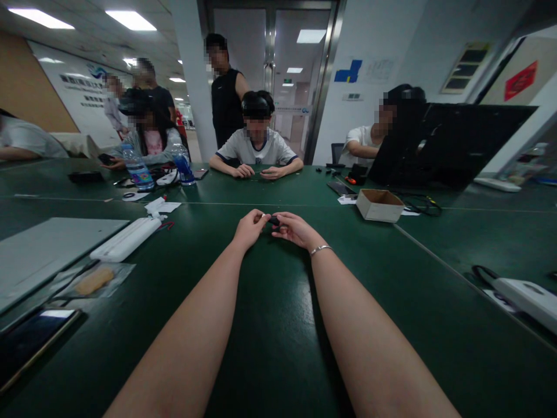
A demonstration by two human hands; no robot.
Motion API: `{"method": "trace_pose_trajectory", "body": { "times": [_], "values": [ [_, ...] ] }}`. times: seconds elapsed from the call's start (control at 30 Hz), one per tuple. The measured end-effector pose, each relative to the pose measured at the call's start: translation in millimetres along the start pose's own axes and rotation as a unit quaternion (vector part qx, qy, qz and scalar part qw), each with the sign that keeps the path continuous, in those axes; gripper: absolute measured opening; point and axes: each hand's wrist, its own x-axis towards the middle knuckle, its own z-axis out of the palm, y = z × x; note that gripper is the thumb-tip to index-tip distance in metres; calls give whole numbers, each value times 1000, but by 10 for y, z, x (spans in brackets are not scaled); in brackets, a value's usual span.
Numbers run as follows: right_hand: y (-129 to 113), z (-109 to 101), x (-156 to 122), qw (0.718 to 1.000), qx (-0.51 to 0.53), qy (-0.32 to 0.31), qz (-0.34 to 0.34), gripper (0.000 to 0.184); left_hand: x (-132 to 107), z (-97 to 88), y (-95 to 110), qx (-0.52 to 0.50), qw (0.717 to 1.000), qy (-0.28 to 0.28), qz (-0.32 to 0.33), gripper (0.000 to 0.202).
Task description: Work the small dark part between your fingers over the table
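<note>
My left hand (250, 228) and my right hand (296, 230) meet over the middle of the green table (278, 325), both arms stretched forward. Both hands pinch a small black object (274, 220) held between their fingertips; it is too small to name. A thin ring shows on my left hand and a silver bracelet (321, 249) on my right wrist.
A small cardboard box (379, 205) sits to the right, a white power strip (126, 238) and a bagged item (93, 281) to the left, a phone (30, 342) at near left. Water bottles (137, 168) stand far left. Several people sit or stand across the table, beside a black laptop (452, 145).
</note>
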Motion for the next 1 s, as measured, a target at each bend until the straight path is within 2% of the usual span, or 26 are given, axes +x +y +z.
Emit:
{"method": "trace_pose_trajectory", "body": {
  "times": [0.27,0.5,0.63,0.73,0.87,1.0],
  "values": [
    [-10,3,-1,1000,8,2,8,13,-10,-57,111,-89,996,-17,10,41],
    [-13,21,-37,1000,-8,3,1,12,-20,-40,123,-88,995,-14,-34,36],
    [19,-3,-19,999,-28,-10,-16,15,-13,-34,97,-86,996,-14,-32,37],
    [59,18,35,996,-84,-13,-31,22,2,-36,78,-90,996,-2,-27,41],
    [147,120,116,969,-233,35,-69,30,14,-42,49,-95,995,-14,-22,40],
    [253,232,109,909,-389,76,-129,38,-39,-13,46,-102,994,-20,-34,29]
  ]
}}
